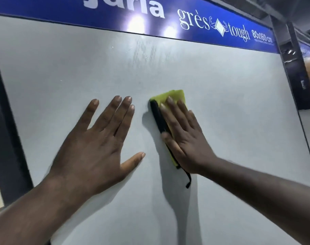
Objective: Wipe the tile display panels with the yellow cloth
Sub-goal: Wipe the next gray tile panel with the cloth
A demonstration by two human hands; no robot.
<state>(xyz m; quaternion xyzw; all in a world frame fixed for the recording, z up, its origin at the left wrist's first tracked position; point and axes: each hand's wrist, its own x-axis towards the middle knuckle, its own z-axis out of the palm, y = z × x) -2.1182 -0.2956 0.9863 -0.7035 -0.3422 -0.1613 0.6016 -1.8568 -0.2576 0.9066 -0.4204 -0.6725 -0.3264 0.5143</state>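
- Pressing flat against the pale grey tile panel [239,112], the folded yellow cloth [176,96] lay near the middle of the view, just toward 1 o'clock from centre.
- A black band [157,117] ran down the cloth's 9 o'clock edge, and a thin black loop [188,180] hung off its 6 o'clock end.
- The right hand [184,138] covered most of the cloth with straight fingers laid flat on it, not curled round it; only the cloth's 12 o'clock end and its 9 o'clock edge showed past the hand.
- The thumb [166,138] of that hand rested against the black band.
- The left hand [97,138] sat at 9 o'clock of the cloth, near it but apart, with its palm flat on the bare panel, its fingers straight and spread, and nothing held.
- Faint vertical streaks [145,50] showed on the panel at 12 o'clock of the hands.
- A blue sign [195,9] with white lettering ran along the panel's 12 o'clock edge, with bright light reflections on it.
- A dark frame [7,121] bordered the panel at 9 o'clock.
- A dark post [292,68] stood beside the panel at 2 o'clock.
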